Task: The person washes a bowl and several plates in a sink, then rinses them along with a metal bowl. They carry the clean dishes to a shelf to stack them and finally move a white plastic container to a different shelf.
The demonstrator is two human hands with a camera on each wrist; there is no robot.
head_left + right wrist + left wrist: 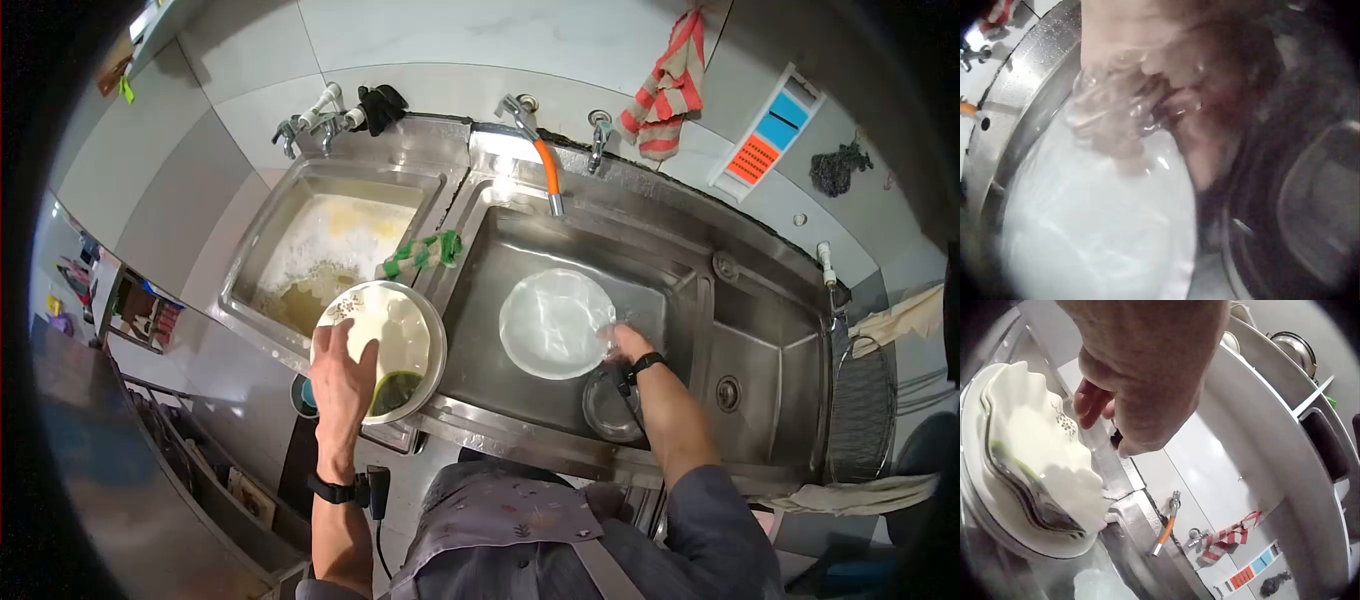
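Observation:
In the head view my right hand [630,347] reaches into the water of the middle sink [480,350] and grips the rim of a round white plate [545,325]. Seen from the right wrist, the fingers [1200,165] and thumb lie on either side of the plate's edge. A clear round dish [1329,206] lies beside it. My left hand [342,378], fingers spread and relaxed, hovers over a stack of white bowls at the sink's left edge. Topmost is a wavy-rimmed bowl [1035,437] with a floral print; something green [397,392] shows in the stack.
The left sink [235,290] holds soapy water with food bits. A green-striped cloth [425,253] lies on the divider. An orange-hosed tap [547,165] hangs over the middle sink. To the right are another basin [770,350] and a wire rack [862,415].

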